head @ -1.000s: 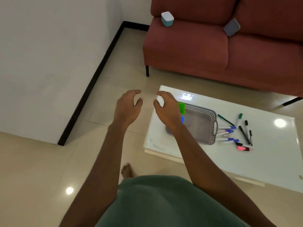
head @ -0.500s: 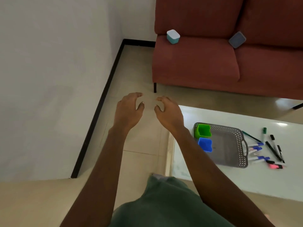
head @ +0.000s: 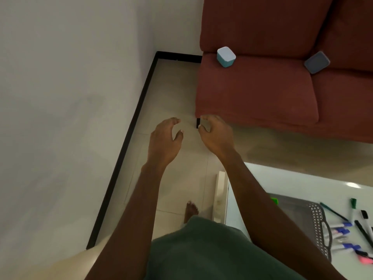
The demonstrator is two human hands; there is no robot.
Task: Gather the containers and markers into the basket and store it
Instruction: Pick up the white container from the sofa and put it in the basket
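My left hand [head: 164, 139] and my right hand [head: 216, 134] hang in front of me over the floor, fingers loosely curled, holding nothing. A teal container [head: 226, 57] and a grey container [head: 316, 62] lie on the red sofa seat beyond them. At the lower right a grey perforated basket [head: 319, 229] sits on the white table, partly hidden by my right forearm, with a green container [head: 274, 200] just showing inside. Several markers [head: 341, 231] lie on the table to the right of the basket.
The red sofa [head: 262, 93] stands ahead on the right, its dark leg just behind my right hand. A white wall with a black skirting [head: 129, 134] runs along the left. The white table's corner [head: 222, 190] is close to my right leg. My bare foot [head: 190, 210] is on the tiled floor.
My view has swung left and toward the sofa; the table and basket slid to the lower right. Both hands stayed empty and moved closer to the sofa's front edge.
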